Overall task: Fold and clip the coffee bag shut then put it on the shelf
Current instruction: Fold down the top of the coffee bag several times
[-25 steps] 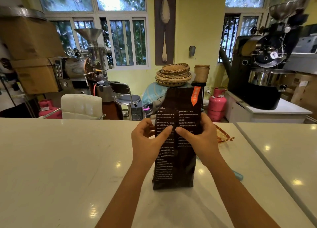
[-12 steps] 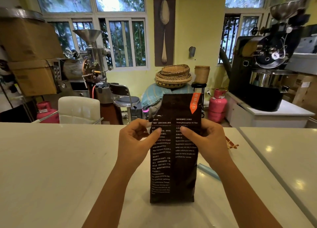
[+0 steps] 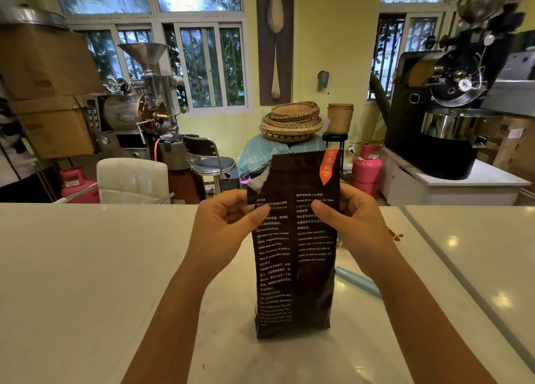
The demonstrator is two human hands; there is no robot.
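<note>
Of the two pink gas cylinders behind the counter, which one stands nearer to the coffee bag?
The right pink cylinder, beside the coffee bag; the left pink cylinder stands far off by the white chair.

Single head-mounted wide-angle view, facing forward and slightly down across counter [image 3: 86, 268]. Close to hands at centre; windows [image 3: 202, 65] and far wall in upper frame. No second view, no overlap.

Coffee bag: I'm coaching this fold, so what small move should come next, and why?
Probably tip the top edge over into a first fold. The coffee bag stands upright on the counter, its top still unfolded, with the left hand and right hand pinching both sides below it.
</note>
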